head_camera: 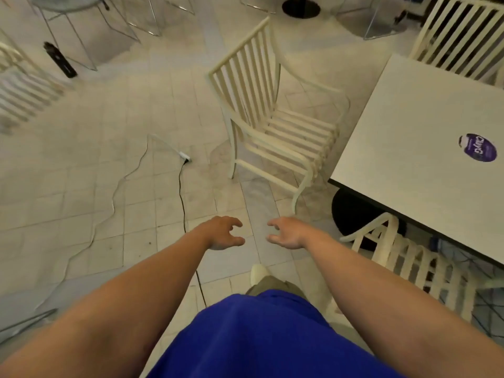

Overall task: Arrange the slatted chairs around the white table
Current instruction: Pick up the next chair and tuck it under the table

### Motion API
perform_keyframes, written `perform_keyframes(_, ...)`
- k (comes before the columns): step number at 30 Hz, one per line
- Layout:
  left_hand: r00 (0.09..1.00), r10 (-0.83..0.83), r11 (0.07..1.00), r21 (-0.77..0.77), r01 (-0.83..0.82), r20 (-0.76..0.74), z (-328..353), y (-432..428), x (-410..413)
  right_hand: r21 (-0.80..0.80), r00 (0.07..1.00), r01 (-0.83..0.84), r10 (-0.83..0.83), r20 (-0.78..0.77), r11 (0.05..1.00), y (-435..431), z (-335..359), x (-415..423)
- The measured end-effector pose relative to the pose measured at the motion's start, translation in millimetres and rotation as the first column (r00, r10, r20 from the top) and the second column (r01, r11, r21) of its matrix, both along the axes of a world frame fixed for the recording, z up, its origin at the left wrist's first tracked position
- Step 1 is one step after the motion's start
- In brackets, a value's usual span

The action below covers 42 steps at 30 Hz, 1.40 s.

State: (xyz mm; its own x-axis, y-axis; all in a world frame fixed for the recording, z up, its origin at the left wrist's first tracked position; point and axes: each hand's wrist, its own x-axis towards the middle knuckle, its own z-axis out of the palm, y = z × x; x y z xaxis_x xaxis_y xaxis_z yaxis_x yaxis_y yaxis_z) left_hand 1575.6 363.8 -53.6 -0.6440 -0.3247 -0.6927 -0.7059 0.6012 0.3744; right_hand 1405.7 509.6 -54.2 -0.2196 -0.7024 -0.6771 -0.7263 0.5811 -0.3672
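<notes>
Head view shows our left hand (223, 233) and right hand (286, 232) half-curled, holding nothing. At one o'clock a slatted chair (275, 115) stands just beside the white table (409, 148), angled. We judge the next move is gripping and squaring it.

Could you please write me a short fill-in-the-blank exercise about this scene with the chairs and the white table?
1. The left hand and the right hand are both ____ and hold nothing.
2. The round sticker on the white table is ____ in colour.
3. The slatted chair ahead of the hands has its seat turned toward the ____.
4. A black cable lies on the tiled ____.

Missing words: open; purple; table; floor
</notes>
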Motion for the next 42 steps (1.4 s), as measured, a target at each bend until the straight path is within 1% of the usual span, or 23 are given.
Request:
perform_keyframes(2, 1.0, 0.027, 1.0, 0.008, -0.027, 0.016, 5.1, -27.5, -15.2, 0.013, 1.0, -0.023, 0.023, 0.001, 1.0, -28.4, 3.6, -18.5)
perform_keyframes(4, 0.998, 0.058, 0.998, -0.005, -0.058, 0.001, 11.9, -59.0, -33.3, 0.003, 0.998, -0.07, 0.07, -0.005, 0.998, -63.3, 9.3, -39.0)
perform_keyframes(7, 0.996, 0.092, 0.996, 0.014, -0.092, -0.01, 18.0, -105.2, -50.0, -0.008, 0.996, -0.081, 0.081, 0.026, 0.997, -116.1, 16.8, -61.7)
perform_keyframes(9, 0.996, 0.089, 0.996, 0.009, -0.089, -0.002, 18.9, -130.8, -58.8, -0.004, 0.996, -0.084, 0.084, 0.018, 0.996, -143.8, 17.4, -70.5)
perform_keyframes(14, 0.998, 0.065, 0.998, 0.012, -0.065, -0.006, 13.7, -230.7, -92.6, 0.011, 0.998, -0.062, 0.062, 0.021, 0.998, -238.9, 5.2, -99.7)
perform_keyframes(17, 0.999, 0.037, 0.999, 0.019, -0.037, -0.011, 7.1, -301.6, -110.9, 0.007, 1.0, -0.005, 0.005, 0.021, 1.0, -297.3, 0.5, -111.7)
perform_keyframes(20, 1.0, 0.006, 1.0, 0.014, -0.006, -0.03, 8.6, -370.2, -124.8, -0.012, 0.995, 0.087, -0.086, 0.048, 0.996, -348.2, -0.2, -122.0)
perform_keyframes(25, 0.993, -0.119, 0.993, 0.0, 0.119, 0.004, 23.2, -480.8, -153.4, -0.011, 0.961, 0.259, -0.257, 0.1, 0.966, -417.3, 4.0, -132.6)
perform_keyframes(30, 0.968, -0.251, 0.968, -0.031, 0.251, -0.012, 39.2, -569.5, -214.6, -0.047, 0.89, 0.442, -0.431, 0.148, 0.896, -480.9, 8.5, -163.7)
perform_keyframes(33, 0.94, -0.341, 0.939, -0.066, 0.338, -0.031, 46.8, -622.0, -274.8, -0.084, 0.809, 0.579, -0.559, 0.182, 0.811, -525.0, 13.0, -199.9)
perform_keyframes(37, 0.877, -0.475, 0.873, -0.165, 0.458, -0.076, 59.7, -675.7, -373.1, -0.177, 0.71, 0.704, -0.678, 0.188, 0.688, -578.6, 11.6, -257.9)
perform_keyframes(38, 0.855, -0.511, 0.853, -0.175, 0.492, -0.084, 63.4, -683.3, -397.4, -0.181, 0.678, 0.735, -0.71, 0.192, 0.653, -589.5, 10.5, -272.3)
perform_keyframes(39, 0.817, -0.572, 0.813, -0.182, 0.553, -0.071, 67.0, -691.2, -425.8, -0.17, 0.628, 0.778, -0.75, 0.205, 0.605, -601.1, 10.6, -286.9)
perform_keyframes(42, 0.683, -0.73, 0.67, -0.233, 0.705, -0.031, 70.4, -699.7, -486.3, -0.167, 0.564, 0.826, -0.791, 0.236, 0.539, -622.9, 14.1, -309.3)
